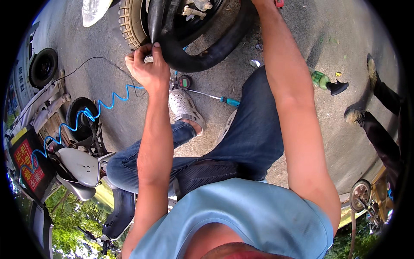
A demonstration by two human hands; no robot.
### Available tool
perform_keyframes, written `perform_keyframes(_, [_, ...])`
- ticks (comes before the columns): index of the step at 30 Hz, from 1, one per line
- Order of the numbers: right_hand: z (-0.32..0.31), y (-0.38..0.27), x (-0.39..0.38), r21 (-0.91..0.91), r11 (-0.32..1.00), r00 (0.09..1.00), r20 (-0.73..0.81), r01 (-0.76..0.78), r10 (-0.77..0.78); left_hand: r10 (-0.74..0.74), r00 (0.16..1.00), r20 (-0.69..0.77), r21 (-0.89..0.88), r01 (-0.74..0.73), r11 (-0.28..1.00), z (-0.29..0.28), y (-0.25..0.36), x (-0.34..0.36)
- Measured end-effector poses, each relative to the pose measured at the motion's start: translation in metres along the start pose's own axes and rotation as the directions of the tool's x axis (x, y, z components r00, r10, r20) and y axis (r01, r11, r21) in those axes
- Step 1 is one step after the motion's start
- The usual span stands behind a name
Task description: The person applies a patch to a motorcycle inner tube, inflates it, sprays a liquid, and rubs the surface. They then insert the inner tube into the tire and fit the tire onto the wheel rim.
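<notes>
My left hand is closed, thumb and fingers pinching the edge of a black inner tube beside a wheel. The tube hangs in a big loose loop off the wheel. Behind the pinch stands the wheel's knobby tyre, its tread dusty tan. My right arm reaches up to the far side of the loop, where my right hand is mostly cut off by the top edge, so its fingers are hidden. Below my left hand, a round digital pressure gauge lies by my shoe.
A blue coiled air hose runs left from the gauge. On the ground lie a teal-handled screwdriver and a green bottle with a black nozzle. Someone's legs stand at the right. A parked scooter is at the left.
</notes>
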State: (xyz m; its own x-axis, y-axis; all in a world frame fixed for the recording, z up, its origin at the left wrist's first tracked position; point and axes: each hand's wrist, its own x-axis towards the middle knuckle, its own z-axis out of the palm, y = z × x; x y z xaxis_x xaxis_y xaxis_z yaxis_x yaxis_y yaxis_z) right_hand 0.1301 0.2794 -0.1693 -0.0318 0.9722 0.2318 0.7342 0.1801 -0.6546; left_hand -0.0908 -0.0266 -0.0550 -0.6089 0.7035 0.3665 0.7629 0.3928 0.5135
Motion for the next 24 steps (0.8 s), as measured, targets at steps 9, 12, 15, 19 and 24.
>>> perform_keyframes(9, [-0.139, -0.163, -0.142, 0.494, 0.861, 0.845, 0.406, 0.116, -0.347, -0.099, 0.706, 0.702, -0.533, 0.612, 0.583, -0.001, 0.031, -0.045])
perform_keyframes(12, [-0.163, -0.172, -0.198, 0.262, 0.962, 0.445, 0.854, 0.083, -0.27, 0.263, 0.51, 0.819, -0.532, 0.502, 0.682, -0.004, 0.047, -0.028])
perform_keyframes(15, [-0.135, -0.182, -0.173, 0.318, 0.929, 0.245, 0.901, 0.189, -0.358, 0.215, 0.401, 0.89, -0.361, 0.333, 0.871, -0.009, 0.029, -0.01])
perform_keyframes(19, [-0.087, -0.195, -0.178, 0.55, 0.832, -0.462, 0.759, 0.076, -0.459, 0.235, 0.28, 0.931, -0.355, 0.539, 0.764, -0.014, 0.004, 0.031])
perform_keyframes(24, [0.0, -0.153, -0.259, 0.291, 0.882, 0.526, 0.717, 0.371, -0.458, 0.34, 0.265, 0.902, -0.431, 0.586, 0.686, 0.005, 0.143, 0.008])
